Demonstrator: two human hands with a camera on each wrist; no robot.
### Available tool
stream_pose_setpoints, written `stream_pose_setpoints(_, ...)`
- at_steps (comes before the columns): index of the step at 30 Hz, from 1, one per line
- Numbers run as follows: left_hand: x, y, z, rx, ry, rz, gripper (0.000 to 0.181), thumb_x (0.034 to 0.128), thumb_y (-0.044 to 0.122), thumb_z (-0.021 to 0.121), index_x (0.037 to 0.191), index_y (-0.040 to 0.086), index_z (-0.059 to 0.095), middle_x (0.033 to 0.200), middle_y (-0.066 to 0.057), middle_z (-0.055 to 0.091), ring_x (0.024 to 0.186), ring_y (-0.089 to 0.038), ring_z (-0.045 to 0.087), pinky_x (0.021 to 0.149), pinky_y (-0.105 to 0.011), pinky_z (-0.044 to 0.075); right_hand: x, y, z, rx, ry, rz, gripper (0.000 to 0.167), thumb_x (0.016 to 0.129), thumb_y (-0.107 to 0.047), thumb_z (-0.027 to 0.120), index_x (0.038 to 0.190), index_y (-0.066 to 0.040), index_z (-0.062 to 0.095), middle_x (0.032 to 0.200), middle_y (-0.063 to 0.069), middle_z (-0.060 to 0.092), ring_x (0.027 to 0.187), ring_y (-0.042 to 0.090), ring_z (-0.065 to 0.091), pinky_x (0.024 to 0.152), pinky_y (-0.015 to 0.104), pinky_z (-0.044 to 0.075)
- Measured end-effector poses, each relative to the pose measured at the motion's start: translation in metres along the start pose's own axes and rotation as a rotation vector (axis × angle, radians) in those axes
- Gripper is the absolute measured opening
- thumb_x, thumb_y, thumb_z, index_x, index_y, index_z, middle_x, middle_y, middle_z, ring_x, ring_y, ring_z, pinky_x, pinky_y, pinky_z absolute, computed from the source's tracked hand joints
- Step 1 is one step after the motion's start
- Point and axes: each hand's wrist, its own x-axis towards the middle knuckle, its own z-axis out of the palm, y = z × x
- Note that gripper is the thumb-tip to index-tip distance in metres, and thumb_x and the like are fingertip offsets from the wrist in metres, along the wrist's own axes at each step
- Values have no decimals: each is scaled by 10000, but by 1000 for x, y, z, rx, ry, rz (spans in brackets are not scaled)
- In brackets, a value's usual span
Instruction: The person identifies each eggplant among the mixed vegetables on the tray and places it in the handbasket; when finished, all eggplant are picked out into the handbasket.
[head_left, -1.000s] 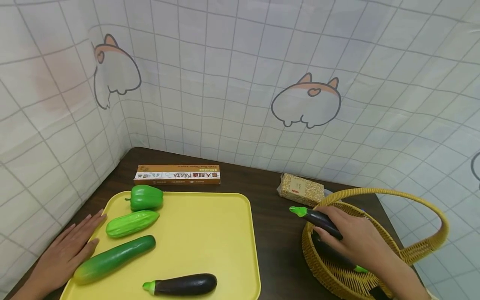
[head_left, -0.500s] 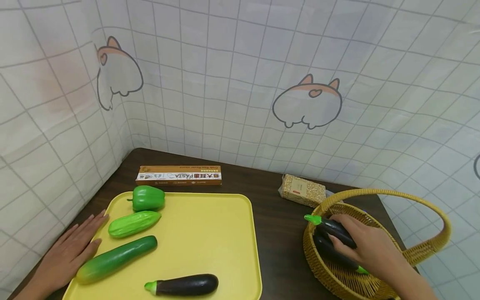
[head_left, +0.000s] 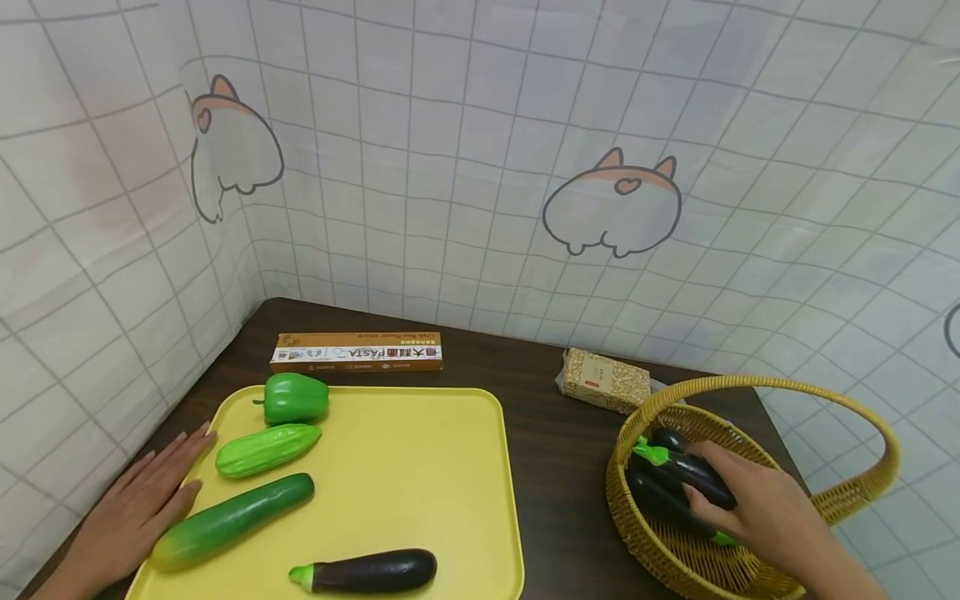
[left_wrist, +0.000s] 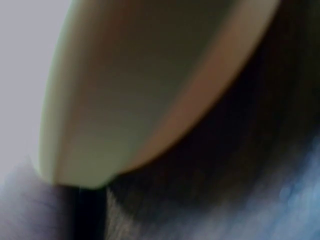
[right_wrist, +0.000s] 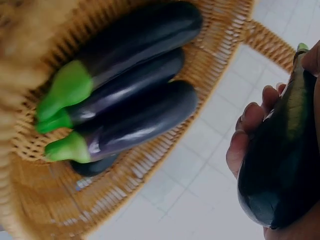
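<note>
My right hand [head_left: 765,508] grips an eggplant [right_wrist: 285,155] inside the wicker basket [head_left: 637,537], its green stem end pointing left in the head view. Several more eggplants [right_wrist: 142,122] lie in the basket, seen side by side in the right wrist view. My left hand [head_left: 131,512] lies with fingers extended along the left edge of the yellow tray [head_left: 420,467]. On that tray are a green bell pepper [head_left: 296,398], a light green ridged gourd [head_left: 267,450], a dark green cucumber-like vegetable [head_left: 236,518] and an eggplant [head_left: 375,572]. The left wrist view is blurred.
A pasta box [head_left: 356,352] lies behind the tray, near the back of the dark wooden table [head_left: 558,492]. A clear-wrapped pack of grains [head_left: 603,381] sits behind the basket. The basket's tall handle [head_left: 862,417] arches above it. Gridded white curtains surround the table.
My right hand has moved right and slightly down with the eggplant, lowering it into the basket. Another eggplant's dark end now shows behind it. My left hand stays in place.
</note>
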Motion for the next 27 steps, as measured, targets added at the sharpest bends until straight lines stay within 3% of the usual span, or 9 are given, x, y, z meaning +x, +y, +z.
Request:
stream_pose_setpoints(6, 0, 1, 0, -4, 2, -7, 661, 1122, 251, 566, 1708, 216, 261, 1733, 2, 245, 1563, -31, 44, 1226, -249, -90, 0, 13, 7, 31, -87, 53, 307, 949, -282, 805, 1188, -196, 634, 713, -175, 488, 502, 1, 368, 417, 247, 338)
stream_pose_setpoints(17, -1, 2, 0, -26, -7, -14, 657, 1124, 253, 563, 1708, 228, 262, 1728, -18, 261, 1568, -44, 50, 1237, -284, -94, 5, 25, 21, 20, -170, 63, 370, 984, -404, 777, 1223, -164, 628, 738, -169, 526, 511, 3, 401, 438, 262, 358)
stream_pose_setpoints(27, -2, 1, 1, -34, -11, -20, 656, 1128, 247, 552, 1710, 226, 251, 1735, -14, 239, 1574, -62, 48, 1243, -316, -100, 8, 29, 30, -41, -201, 31, 503, 925, -562, 794, 1197, -161, 655, 1021, -2, 715, 669, 42, 556, 492, 289, 444)
